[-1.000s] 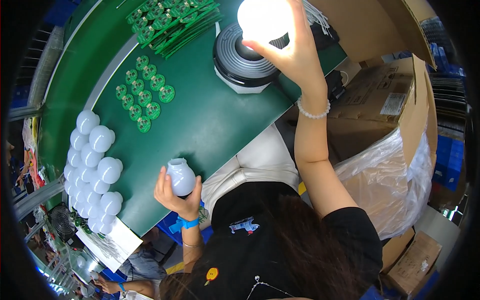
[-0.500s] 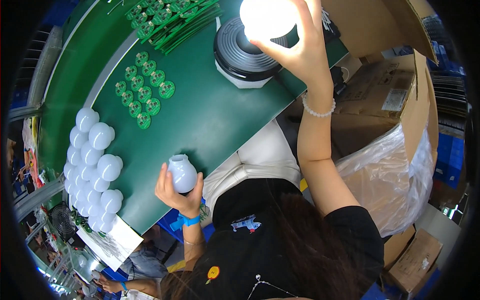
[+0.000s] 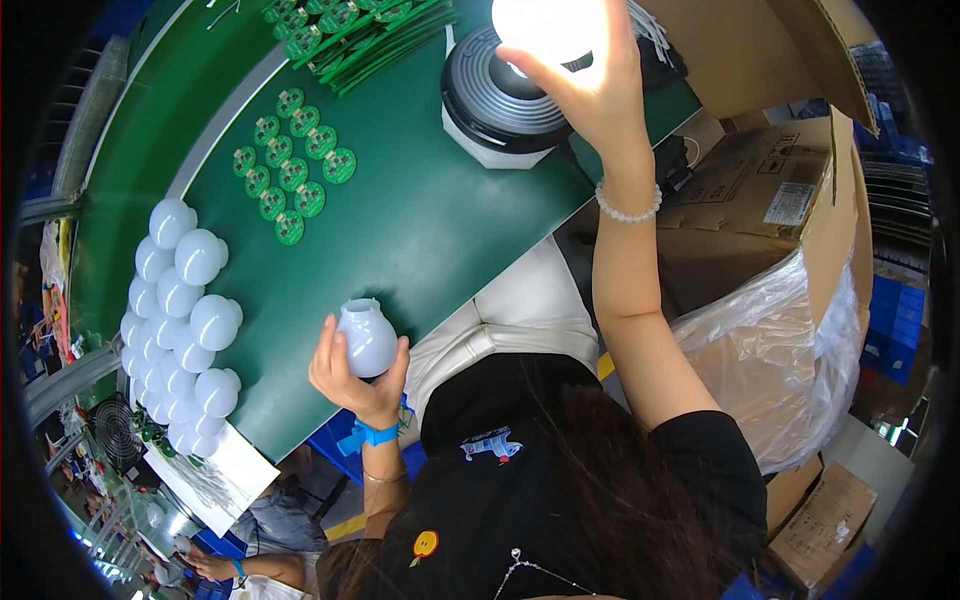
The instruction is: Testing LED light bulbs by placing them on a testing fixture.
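My left hand (image 3: 365, 385), with a blue strap at its wrist, has its fingers and thumb around a white frosted bulb cover (image 3: 368, 340). The cover's open neck points away from me, over the green table (image 3: 400, 230). At the top of the view my right hand (image 3: 605, 95), wearing a beaded bracelet, grips a brightly glowing bulb (image 3: 548, 22) from its right side. Glare hides the bulb's details. It is held over a round black ringed device (image 3: 505, 90) on a white base; whether they touch, I cannot tell.
Several white bulb covers (image 3: 180, 295) are clustered at the table's left end. Round green circuit boards (image 3: 292, 174) lie in rows, with more boards and green strips (image 3: 385, 45) beyond. Cardboard boxes (image 3: 745, 185) and a plastic-lined carton (image 3: 770, 350) stand right. Another person's hand (image 3: 210, 565) shows lower left.
My right hand and the glowing bulb have shifted slightly up and to the right. The left hand still holds its bulb cover in almost the same place. The view has moved a little.
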A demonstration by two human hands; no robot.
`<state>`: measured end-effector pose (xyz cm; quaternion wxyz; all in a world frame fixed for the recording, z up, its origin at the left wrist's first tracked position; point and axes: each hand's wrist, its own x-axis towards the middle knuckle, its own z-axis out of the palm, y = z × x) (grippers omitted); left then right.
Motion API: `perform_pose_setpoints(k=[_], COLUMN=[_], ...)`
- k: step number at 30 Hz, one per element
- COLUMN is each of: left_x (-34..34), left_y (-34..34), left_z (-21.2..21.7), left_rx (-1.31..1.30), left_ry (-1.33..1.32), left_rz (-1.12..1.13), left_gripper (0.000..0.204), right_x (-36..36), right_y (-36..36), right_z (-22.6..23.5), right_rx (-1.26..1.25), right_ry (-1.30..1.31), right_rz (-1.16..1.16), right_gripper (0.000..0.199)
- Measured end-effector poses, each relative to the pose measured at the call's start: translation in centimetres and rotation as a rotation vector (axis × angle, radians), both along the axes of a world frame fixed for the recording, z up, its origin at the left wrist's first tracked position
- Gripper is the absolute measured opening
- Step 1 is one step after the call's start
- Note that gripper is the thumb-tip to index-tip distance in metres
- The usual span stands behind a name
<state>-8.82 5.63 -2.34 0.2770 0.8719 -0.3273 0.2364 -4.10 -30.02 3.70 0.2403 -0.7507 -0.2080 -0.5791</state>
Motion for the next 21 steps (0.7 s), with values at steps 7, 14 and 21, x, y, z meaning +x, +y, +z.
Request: perform_pose_setpoints(k=[7,14,21], left_x=[0.0,0.0,0.1], left_y=[0.0,0.1,0.1], left_z=[0.1,0.1,0.1], left_rx=[0.012,0.014,0.017], left_ry=[0.002,-0.004,-0.01], left_rz=[0.0,-0.012,-0.012], left_gripper=[0.078,0.078,0.078], right_x=[0.1,-2.3,-0.9], right_y=[-1.4,0.4,0.9], right_z=[-1.8,1.4,1.8], right_rx=[0.21,0.348,0.163], right_ry=[0.026,0.427,-0.001], right_rz=[0.166,-0.131,0.207], right_gripper=[0.044,0.053,0.056])
